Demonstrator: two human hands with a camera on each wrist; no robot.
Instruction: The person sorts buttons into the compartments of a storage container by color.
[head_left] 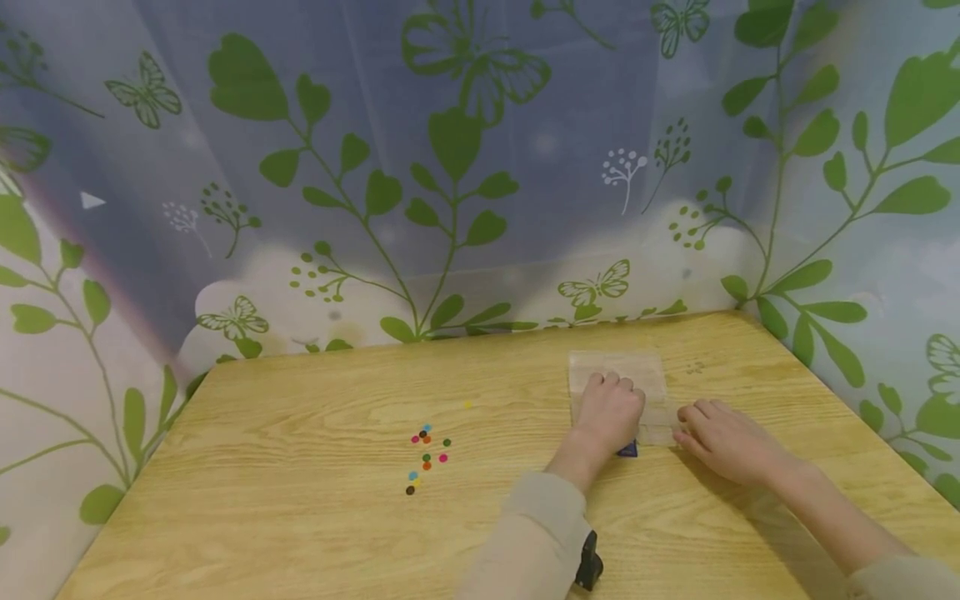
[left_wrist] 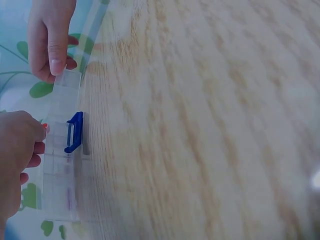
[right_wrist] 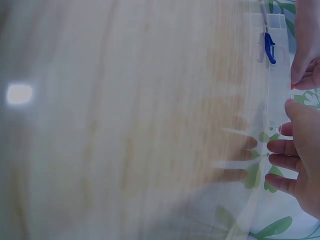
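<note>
A clear plastic compartment box (head_left: 658, 435) lies toward the right of the table, its see-through lid (head_left: 618, 363) spread out behind it. Its blue latch (left_wrist: 76, 132) is on the side facing me. Over the box, my left hand (head_left: 611, 412) pinches a small red piece (left_wrist: 45, 126) between thumb and fingertip; only a sliver of it shows, in both wrist views. At the box's right end is my right hand (head_left: 723, 437), its thumb right at the corner. The other fingers (right_wrist: 282, 147) of that hand are loosely spread.
Several small coloured discs (head_left: 427, 457) lie scattered left of the box, with a yellow one (head_left: 468, 405) farther back. Some small pale bits (head_left: 695, 367) sit behind my right hand. A patterned curtain (head_left: 480, 208) hangs along the table's back and sides.
</note>
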